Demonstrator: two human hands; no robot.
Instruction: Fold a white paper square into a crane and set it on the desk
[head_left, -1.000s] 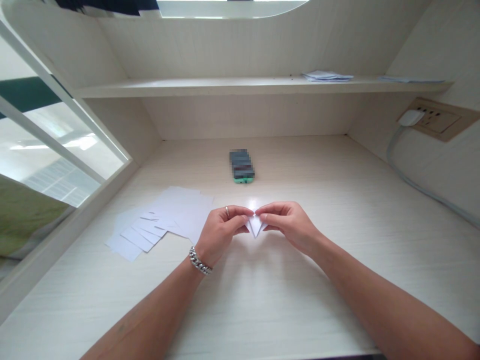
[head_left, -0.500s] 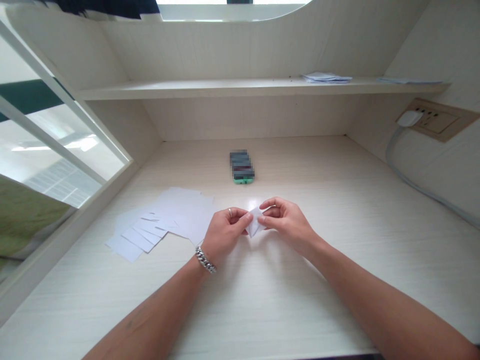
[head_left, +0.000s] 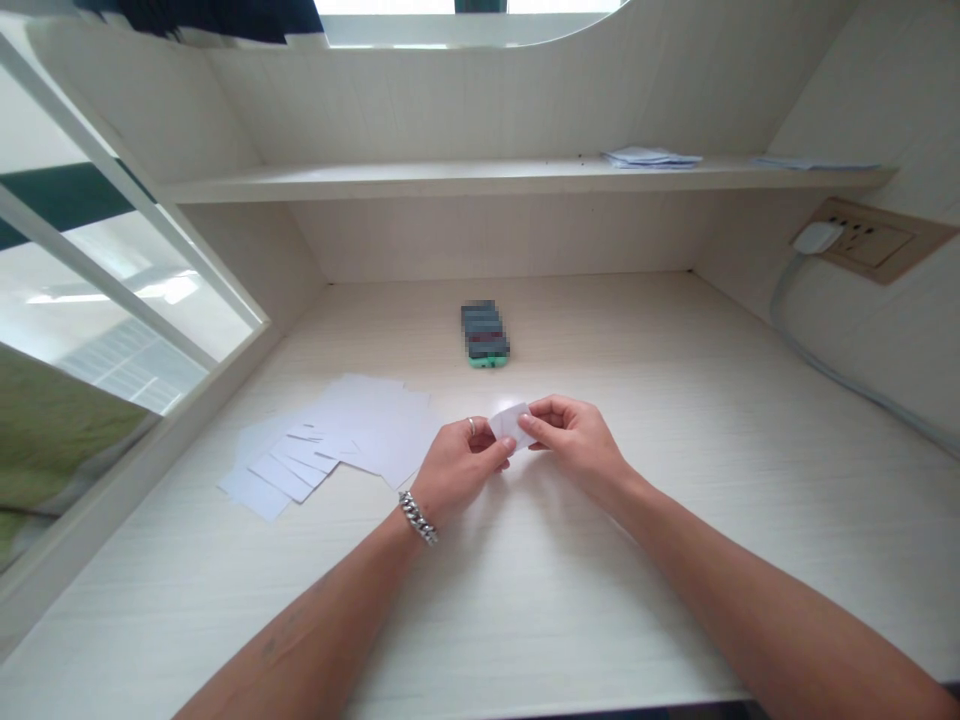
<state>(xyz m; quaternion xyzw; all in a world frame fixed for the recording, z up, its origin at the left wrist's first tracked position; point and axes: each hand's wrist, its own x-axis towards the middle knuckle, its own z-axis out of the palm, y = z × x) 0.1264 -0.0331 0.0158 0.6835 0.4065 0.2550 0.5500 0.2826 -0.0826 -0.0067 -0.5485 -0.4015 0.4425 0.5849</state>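
A small folded piece of white paper (head_left: 510, 425) is held between both hands, a little above the desk. My left hand (head_left: 459, 462), with a ring on one finger and a chain bracelet at the wrist, pinches its lower left side. On the right edge, the thumb and fingers of my right hand (head_left: 570, 432) grip the same paper. The fingers behind the paper are partly hidden. Left of my left hand, several loose white paper sheets (head_left: 375, 420) lie spread and overlapping on the desk (head_left: 600, 620).
A phone-like object with a green edge (head_left: 486, 335), its surface blurred, lies beyond my hands. Folded papers (head_left: 651, 158) rest on the shelf (head_left: 450, 184) above the desk. At right, a plug sits in the wall socket (head_left: 874, 240), its grey cable (head_left: 847, 375) hanging down.
The folded paper has turned from a pointed diamond shape to a flatter, tilted face. My left hand has shifted slightly right, and both hands still hold the paper.
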